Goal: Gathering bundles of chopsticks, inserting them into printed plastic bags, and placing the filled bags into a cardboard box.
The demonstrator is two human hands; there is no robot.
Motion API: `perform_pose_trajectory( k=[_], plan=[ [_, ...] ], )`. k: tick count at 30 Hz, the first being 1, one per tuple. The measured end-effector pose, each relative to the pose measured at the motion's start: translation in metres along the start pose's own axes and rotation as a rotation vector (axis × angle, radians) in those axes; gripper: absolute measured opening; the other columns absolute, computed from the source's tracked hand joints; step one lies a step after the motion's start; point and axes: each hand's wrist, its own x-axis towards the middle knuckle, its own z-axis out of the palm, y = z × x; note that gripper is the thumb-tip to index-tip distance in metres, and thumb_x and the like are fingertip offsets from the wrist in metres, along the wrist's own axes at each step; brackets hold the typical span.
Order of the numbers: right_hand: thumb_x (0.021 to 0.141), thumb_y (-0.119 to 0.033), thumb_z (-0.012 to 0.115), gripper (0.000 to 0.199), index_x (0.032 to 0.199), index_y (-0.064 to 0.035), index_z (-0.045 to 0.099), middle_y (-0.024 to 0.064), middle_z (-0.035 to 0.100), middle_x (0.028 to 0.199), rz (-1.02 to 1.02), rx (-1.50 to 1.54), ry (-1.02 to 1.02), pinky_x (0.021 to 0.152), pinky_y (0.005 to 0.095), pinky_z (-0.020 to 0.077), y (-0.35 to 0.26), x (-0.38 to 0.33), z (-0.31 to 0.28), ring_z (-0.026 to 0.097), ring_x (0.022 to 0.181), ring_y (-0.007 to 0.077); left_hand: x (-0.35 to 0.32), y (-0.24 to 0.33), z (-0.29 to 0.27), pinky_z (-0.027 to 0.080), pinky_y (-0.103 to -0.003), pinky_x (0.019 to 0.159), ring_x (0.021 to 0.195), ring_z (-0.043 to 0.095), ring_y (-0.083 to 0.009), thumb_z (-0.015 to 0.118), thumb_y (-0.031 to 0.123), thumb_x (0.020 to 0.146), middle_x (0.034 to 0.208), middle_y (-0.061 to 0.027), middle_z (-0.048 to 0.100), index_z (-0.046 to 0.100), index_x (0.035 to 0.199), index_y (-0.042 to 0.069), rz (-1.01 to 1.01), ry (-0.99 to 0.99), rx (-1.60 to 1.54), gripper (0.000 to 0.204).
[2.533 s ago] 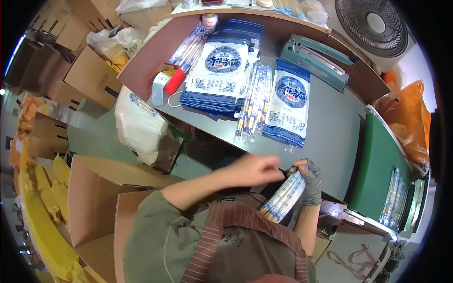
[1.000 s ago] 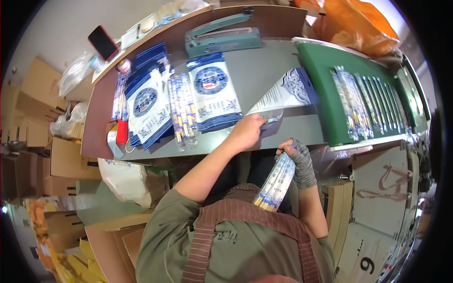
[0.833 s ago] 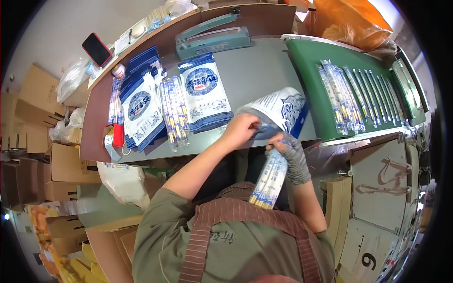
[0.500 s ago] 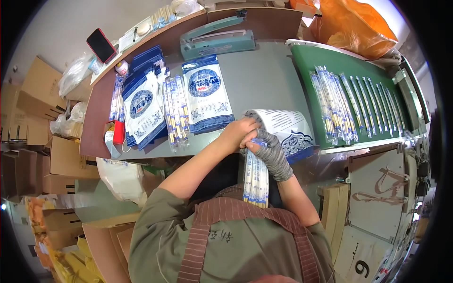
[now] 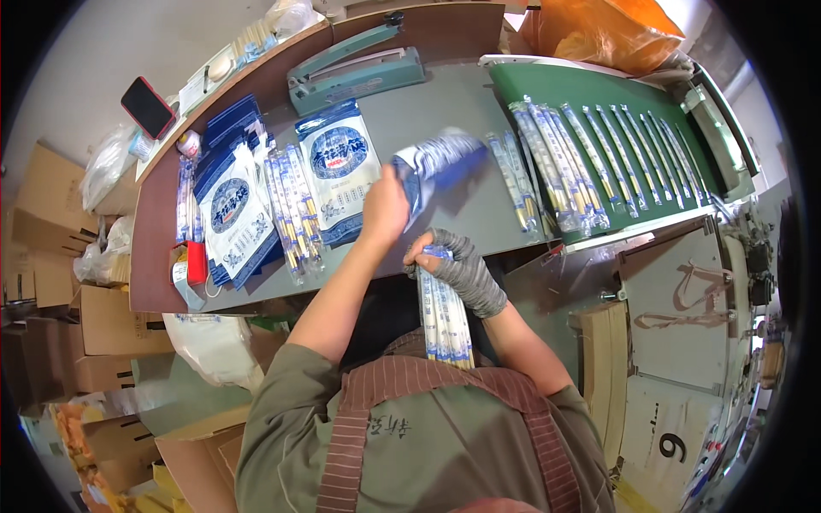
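In my left hand (image 5: 386, 205) is a blue-and-white printed plastic pouch (image 5: 440, 164), gripped at its near left end and smeared by motion over the grey table. My right hand (image 5: 449, 261), in a grey knitted fingerless glove, closes around the top of a bundle of plastic-wrapped chopsticks (image 5: 446, 312). The bundle hangs toward my apron, just off the table's front edge. Beyond my left hand lies another flat pouch (image 5: 338, 162). To its left are a row of wrapped chopsticks (image 5: 293, 209) and a fanned stack of pouches (image 5: 233, 209).
A green conveyor belt (image 5: 637, 158) at the right carries many wrapped chopsticks; a few more (image 5: 513, 179) lie beside it. A teal bag sealer (image 5: 355, 79) stands at the back. A phone (image 5: 147, 108) rests on the left ledge. Cardboard boxes (image 5: 120, 318) stand at the left.
My left hand has parted from my right, swinging the pouch left and away from me. Chopsticks beside the belt now show. My right hand keeps its bundle, and the whole view has shifted.
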Motion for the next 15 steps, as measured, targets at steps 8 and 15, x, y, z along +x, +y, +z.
perform_pose_trajectory(
  k=[8,15],
  plan=[
    [0.085,-0.016,0.063,0.014,0.091,-0.0036,0.063,0.0041,0.063,0.087,0.025,0.062,0.098,0.080,0.0278,0.0470,-0.003,-0.019,0.000,0.059,0.085,0.0125,-0.046,0.010,0.024,0.048,-0.044,0.071,0.087,0.061,-0.0366,0.049,0.008,0.086,0.096,-0.0140,0.063,0.055,0.108,0.009,0.535,-0.195,-0.038,0.023],
    [0.087,-0.018,0.063,0.012,0.090,-0.0060,0.064,0.0014,0.063,0.086,-0.020,0.020,0.100,0.079,0.0261,0.0448,0.023,-0.005,-0.007,0.057,0.084,0.0101,-0.060,-0.011,0.006,0.047,-0.032,0.083,0.096,0.060,-0.0266,0.057,-0.004,0.076,0.100,-0.0102,0.061,0.064,0.099,0.003,0.341,-0.419,-0.625,0.025]
  ],
)
